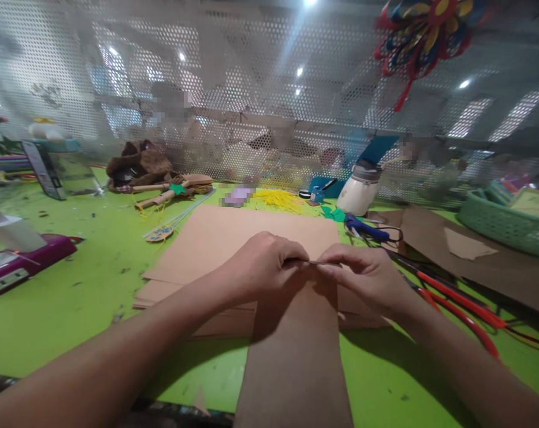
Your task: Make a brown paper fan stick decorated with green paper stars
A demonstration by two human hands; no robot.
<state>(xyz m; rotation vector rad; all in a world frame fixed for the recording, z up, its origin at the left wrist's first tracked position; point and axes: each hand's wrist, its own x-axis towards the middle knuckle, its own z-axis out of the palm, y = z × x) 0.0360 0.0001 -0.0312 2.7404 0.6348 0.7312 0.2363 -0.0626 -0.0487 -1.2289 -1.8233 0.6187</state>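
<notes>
A long strip of brown kraft paper (296,356) runs from the bottom of the view up to my two hands. At its far end, my left hand (273,264) pinches the edge between thumb and fingers. Close beside it, my right hand (367,273) grips the same edge, with the fingertips of both hands nearly meeting. The edge between them looks thin and folded or rolled. Beneath my hands lies a stack of brown paper sheets (220,238) on the green table (95,297).
Red-handled scissors (461,303) and a blue-handled tool (367,229) lie right. Behind stand a white bottle (359,190), yellow paper shreds (281,200) and rolled paper sticks with a green star (176,189). A purple power strip (28,264) sits left, a green basket (505,223) far right.
</notes>
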